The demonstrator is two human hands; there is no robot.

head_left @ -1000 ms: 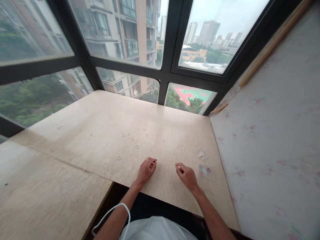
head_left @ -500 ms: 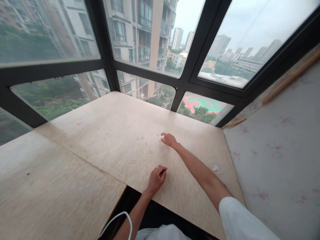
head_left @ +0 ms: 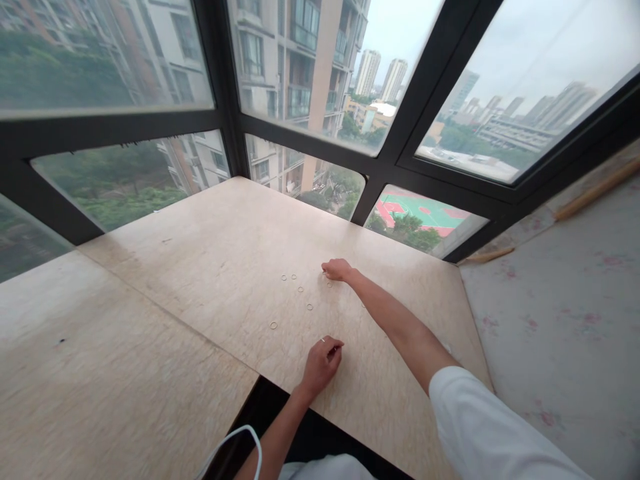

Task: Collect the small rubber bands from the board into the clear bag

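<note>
Several small thin metal rings lie scattered on the pale marbled surface (head_left: 215, 220). My right hand (head_left: 337, 269) reaches to the far side of them, fingers pinched down on a ring that they mostly cover. Just below that hand lies another ring (head_left: 329, 285). To its left are a ring (head_left: 301, 289) and a pair farther off, with a nearer ring (head_left: 310, 307) and one at the front left (head_left: 273, 325). My left hand (head_left: 323, 363) rests near the front edge, thumb and fingers curled together; what they hold is hidden. A light band sits on one of its fingers.
Dark-framed windows (head_left: 300, 150) border the far sides of the surface. A flower-patterned wall (head_left: 550, 320) stands at the right. A dark gap (head_left: 260, 400) opens at the front edge, and a white cable (head_left: 245, 430) loops beside my left forearm.
My right hand's fingers have closed over the far ring, which lay uncovered before. My left hand stays curled at the front. The view has shifted slightly.
</note>
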